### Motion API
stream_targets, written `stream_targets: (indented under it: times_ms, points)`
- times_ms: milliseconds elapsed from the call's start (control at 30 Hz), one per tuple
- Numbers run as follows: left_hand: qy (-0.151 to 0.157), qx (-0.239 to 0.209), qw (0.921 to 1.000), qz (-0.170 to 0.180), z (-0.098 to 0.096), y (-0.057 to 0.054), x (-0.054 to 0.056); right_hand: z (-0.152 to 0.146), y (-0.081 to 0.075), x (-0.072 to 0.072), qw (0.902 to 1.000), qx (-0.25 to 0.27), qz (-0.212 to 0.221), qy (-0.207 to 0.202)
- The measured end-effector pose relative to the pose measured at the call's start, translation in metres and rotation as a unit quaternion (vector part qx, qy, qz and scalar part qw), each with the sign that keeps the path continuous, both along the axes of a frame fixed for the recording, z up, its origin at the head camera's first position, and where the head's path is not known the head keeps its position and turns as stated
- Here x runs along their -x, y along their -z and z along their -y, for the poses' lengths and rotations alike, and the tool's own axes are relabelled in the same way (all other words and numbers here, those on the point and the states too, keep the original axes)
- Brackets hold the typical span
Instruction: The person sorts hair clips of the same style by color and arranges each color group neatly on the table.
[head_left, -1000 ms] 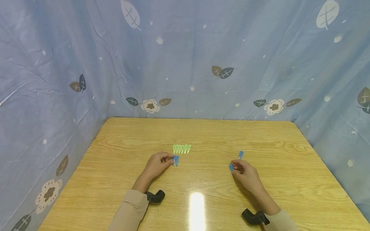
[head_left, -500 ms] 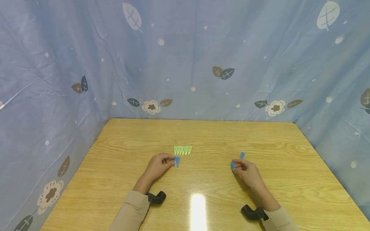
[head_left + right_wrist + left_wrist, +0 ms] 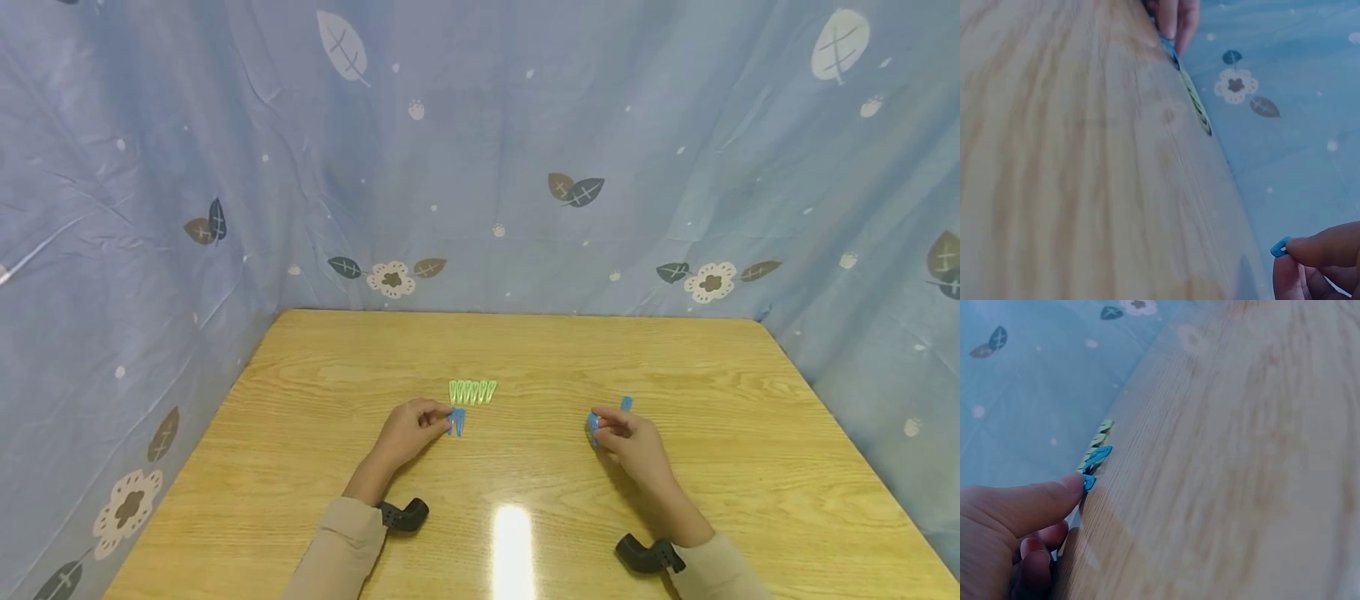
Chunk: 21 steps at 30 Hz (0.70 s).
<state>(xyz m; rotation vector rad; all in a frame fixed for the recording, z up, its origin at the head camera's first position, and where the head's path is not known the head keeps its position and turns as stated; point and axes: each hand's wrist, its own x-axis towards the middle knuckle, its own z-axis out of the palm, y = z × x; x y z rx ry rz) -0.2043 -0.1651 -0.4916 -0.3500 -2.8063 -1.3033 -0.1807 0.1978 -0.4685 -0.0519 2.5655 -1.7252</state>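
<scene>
At the left of the table, my left hand [image 3: 411, 429] has its thumb and fingertips on a blue snap hair clip [image 3: 451, 422], pinching it against the tabletop. A second blue hair clip [image 3: 461, 423] lies close beside it. Just behind them is a row of several light green hair clips [image 3: 472, 392]. On the right side, my right hand [image 3: 636, 443] pinches a blue hair clip [image 3: 1280, 247] between thumb and fingers, raised a little off the wood. Partly hidden behind the right fingers, another blue clip [image 3: 627, 403] lies on the table.
The wooden table [image 3: 540, 358] is bounded at the back and sides by a blue patterned curtain [image 3: 480, 150]. A bright light reflection [image 3: 513, 550] shows near the front edge. A black wrist camera [image 3: 405, 515] is on the left wrist, another [image 3: 649, 554] on the right.
My right hand has shifted slightly left, and the blue clip in its fingers has turned more upright. The left hand stays at the blue clips.
</scene>
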Motion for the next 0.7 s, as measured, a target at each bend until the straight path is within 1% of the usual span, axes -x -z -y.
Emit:
stream_targets:
  times_ms: [67,133,200,300,367,500,600,700]
  points:
    - [0.0,0.0,1.0,-0.001,0.001,0.002,-0.001,0.007,-0.001,0.0,1.0,0.007,0.0,-0.006]
    - [-0.001,-0.001,1.0,0.0,0.001,0.003,-0.001,0.018,-0.011,-0.003,0.9998,0.011,0.0,-0.018]
    - [-0.001,-0.004,1.0,-0.003,0.001,0.005,-0.002,0.026,-0.011,-0.001,0.9993,0.017,-0.008,-0.033]
    - [-0.003,-0.006,1.0,-0.005,-0.001,0.007,-0.002,0.037,-0.008,0.002,0.9983,0.021,-0.016,-0.053]
    - [-0.002,-0.007,1.0,-0.006,-0.002,0.007,-0.002,0.043,0.004,0.007,0.9977,0.021,-0.024,-0.06]
    - [-0.003,-0.005,1.0,-0.007,-0.003,0.005,-0.003,0.061,0.007,0.009,0.9971,0.028,-0.024,-0.067]
    - [-0.002,-0.001,0.9999,-0.012,-0.002,0.006,-0.003,0.075,0.003,0.008,0.9961,0.044,-0.022,-0.073]
    - [-0.002,0.002,0.9999,-0.017,-0.002,0.006,-0.003,0.09,-0.01,0.004,0.995,0.056,-0.019,-0.08]
